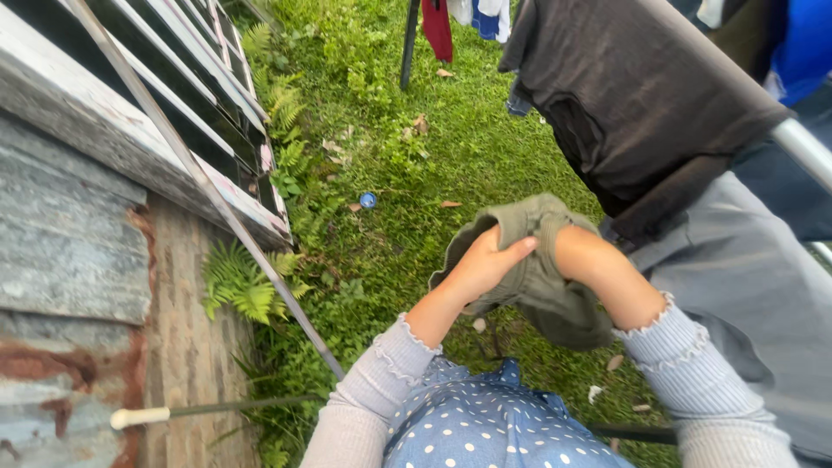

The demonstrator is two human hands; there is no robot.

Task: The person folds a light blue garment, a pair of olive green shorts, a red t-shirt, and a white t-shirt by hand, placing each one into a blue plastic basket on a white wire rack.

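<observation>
Grass (485, 147) and ferns (243, 282) spread below, beside a weathered wall (69, 225). Her left hand (485, 264) presses flat against an olive-green garment (542, 277), fingers wrapped over its edge, grasping it. Her right hand (576, 251) is buried inside the same cloth, so I cannot tell its grip. Just beyond it, dark (633, 95) and grey clothes (745, 277) hang over a rail (802, 147).

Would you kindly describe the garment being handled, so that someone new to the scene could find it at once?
Start at the grassy lawn and follow the metal drying rail with a black garment and a grey garment draped over it. Just left of those, both hands hold an olive-green garment: the left hand grips its edge, the right hand is inside. It alone is olive and bunched, not hanging.
</observation>
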